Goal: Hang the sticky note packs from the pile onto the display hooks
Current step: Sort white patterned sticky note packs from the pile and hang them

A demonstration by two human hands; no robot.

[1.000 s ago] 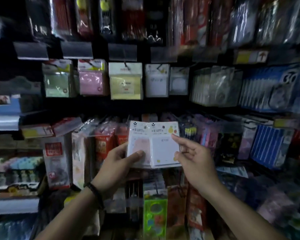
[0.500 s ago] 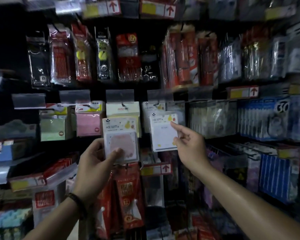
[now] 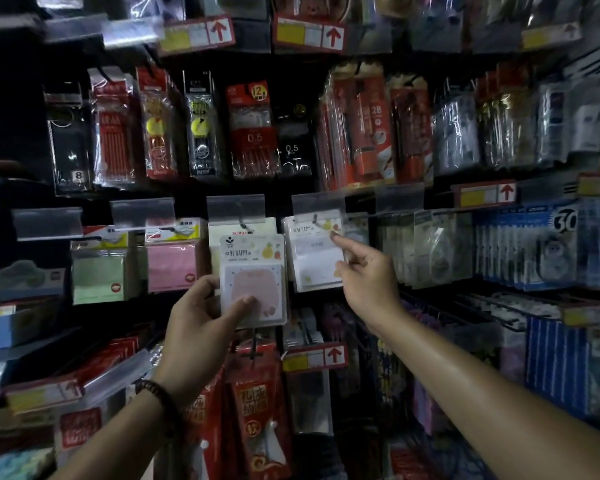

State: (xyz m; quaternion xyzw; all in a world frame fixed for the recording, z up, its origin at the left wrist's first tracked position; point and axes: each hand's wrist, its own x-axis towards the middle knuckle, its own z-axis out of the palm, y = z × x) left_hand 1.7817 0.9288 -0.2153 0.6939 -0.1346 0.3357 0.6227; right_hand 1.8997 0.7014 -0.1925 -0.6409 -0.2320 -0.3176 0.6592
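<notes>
White pack (image 3: 312, 261) of sticky notes is up at a hook (image 3: 314, 219) under a clear label holder (image 3: 317, 202) in the middle row of the rack (image 3: 187, 192), its header against the wire. In the dim light it cannot be told whether the hole is fully threaded. The right hand (image 3: 366, 271) pinches its right edge, forefinger on the top corner and thumb lower down.

Just to the left, the left hand (image 3: 194, 323) clamps a pink pack (image 3: 252, 271) by its bottom, thumb on the face and fingers behind. It holds this one in front of a yellow pack (image 3: 217, 247) hanging on the next hook along.

To finish the step cleanly, the header should probably stay square to the wire and slide straight back until it meets the matching packs behind. The pinch should loosen only once the weight hangs from the hook. The film wrap looks slippery and the card header thin, so a crooked push could buckle the hole or drop the pack. The pink one is best kept low and clear of the wire meanwhile. Which hook suits it is not plain from here.
</notes>
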